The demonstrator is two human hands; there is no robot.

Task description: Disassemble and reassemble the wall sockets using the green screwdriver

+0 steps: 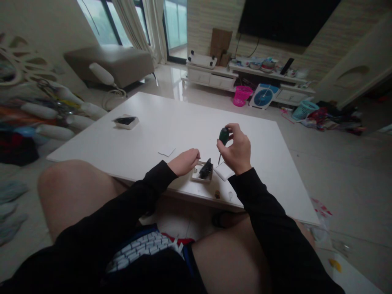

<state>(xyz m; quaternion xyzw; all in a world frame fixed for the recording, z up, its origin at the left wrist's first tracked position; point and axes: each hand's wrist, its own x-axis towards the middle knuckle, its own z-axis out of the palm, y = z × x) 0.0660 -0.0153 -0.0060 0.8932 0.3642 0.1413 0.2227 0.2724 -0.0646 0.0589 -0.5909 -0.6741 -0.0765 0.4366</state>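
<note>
Right hand (240, 149) clamps fingers round the green-handled metal screwdriver (223, 137); left hand (184, 161), fingertips together, beside the small white open box (200, 180), far-left corner.

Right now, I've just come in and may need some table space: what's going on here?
A person sits at a white rectangular table. Their right hand grips a screwdriver-like tool with a dark green handle, its thin shaft pointing down. Their left hand is by a small, open, pale box with a black angular piece in it; whether the fingers pinch something is unclear. Another open pale box, also holding something black, sits farther away, toward the left.
</note>
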